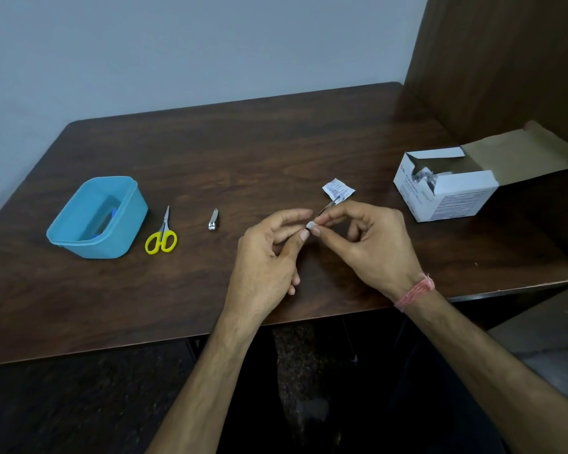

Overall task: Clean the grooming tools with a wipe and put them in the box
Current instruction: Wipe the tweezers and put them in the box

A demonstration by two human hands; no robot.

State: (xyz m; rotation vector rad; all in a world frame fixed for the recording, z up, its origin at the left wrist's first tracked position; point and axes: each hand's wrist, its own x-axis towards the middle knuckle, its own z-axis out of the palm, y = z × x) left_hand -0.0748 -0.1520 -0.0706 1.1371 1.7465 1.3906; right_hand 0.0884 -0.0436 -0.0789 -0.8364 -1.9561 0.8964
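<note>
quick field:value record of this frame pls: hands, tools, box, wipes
left hand: pinches one end of a small white wipe
right hand: pinches the wipe, with a thin metal tool sticking out past the fingers
scissors: yellow handles, flat on table, right of blue box
nail clipper: on table, untouched
blue box: open, something blue inside, not identifiable
torn sachet: on table behind the hands
wipe carton: open, far right
table: dark wood

Wood-grain table (pixel 276 152) – glossy plastic box (pixel 125 224) (blue), shiny metal clipper (pixel 213 219).
</note>
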